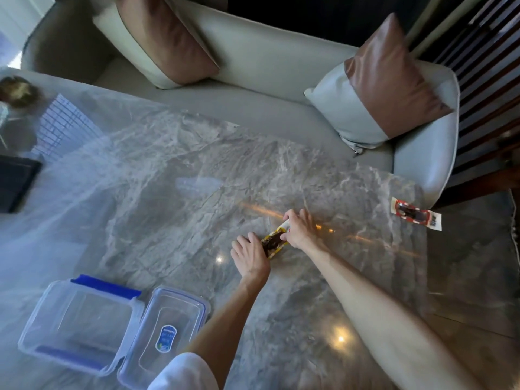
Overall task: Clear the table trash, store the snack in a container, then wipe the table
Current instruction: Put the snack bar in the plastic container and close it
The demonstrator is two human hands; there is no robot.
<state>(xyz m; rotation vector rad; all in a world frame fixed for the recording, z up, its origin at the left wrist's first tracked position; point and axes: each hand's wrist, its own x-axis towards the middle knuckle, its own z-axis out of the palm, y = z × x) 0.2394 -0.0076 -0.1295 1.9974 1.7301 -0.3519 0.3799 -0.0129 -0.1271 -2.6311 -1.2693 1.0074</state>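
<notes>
A yellow snack packet (274, 243) with a dark filling lies on the grey marble table (174, 175), and both hands grip it. My left hand (250, 256) holds its near end, my right hand (299, 229) pinches its far end. A second snack packet (416, 213), red and white, lies flat near the table's right edge. At the lower left stands an open clear plastic container (166, 333) with a label inside. Its clear lid (76, 322) with blue clips lies beside it on the left.
A pale sofa (270, 63) with two brown-and-grey cushions (385, 88) runs along the table's far side. A dark flat object (15, 182) and a blurred brown object (17, 91) sit at the far left. Dark wooden slats (486, 80) stand at the right.
</notes>
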